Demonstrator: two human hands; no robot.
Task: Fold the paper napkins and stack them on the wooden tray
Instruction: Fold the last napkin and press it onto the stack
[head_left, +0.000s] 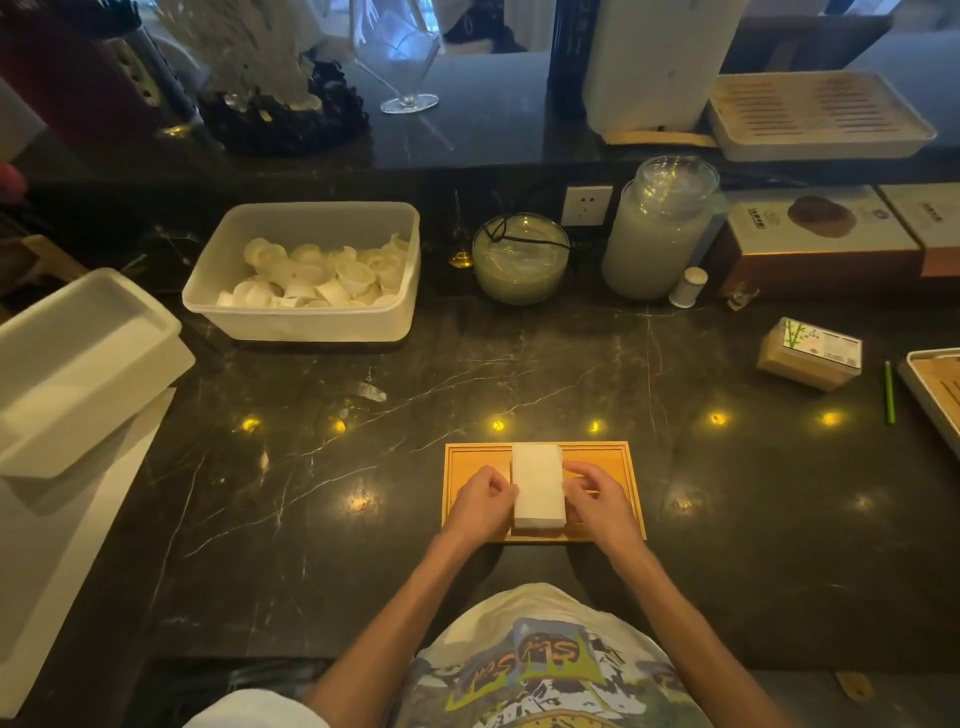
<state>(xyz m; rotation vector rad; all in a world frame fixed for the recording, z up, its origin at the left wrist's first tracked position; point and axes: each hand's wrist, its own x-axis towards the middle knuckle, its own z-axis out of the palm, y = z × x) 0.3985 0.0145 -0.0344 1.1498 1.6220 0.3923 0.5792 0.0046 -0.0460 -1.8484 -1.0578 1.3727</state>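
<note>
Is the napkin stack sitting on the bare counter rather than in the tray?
No, the napkin stack lies inside the wooden tray, with the left hand and the right hand holding its two long sides.

A broad stretch of dark counter lies open between the wooden tray and the back row, where a plastic tub, glass bowl and tall jar stand like a wall. White bins crowd the left; a boxed pack and green pen the right. The left hand and right hand flank the napkin stack, leaving its far end free
</note>
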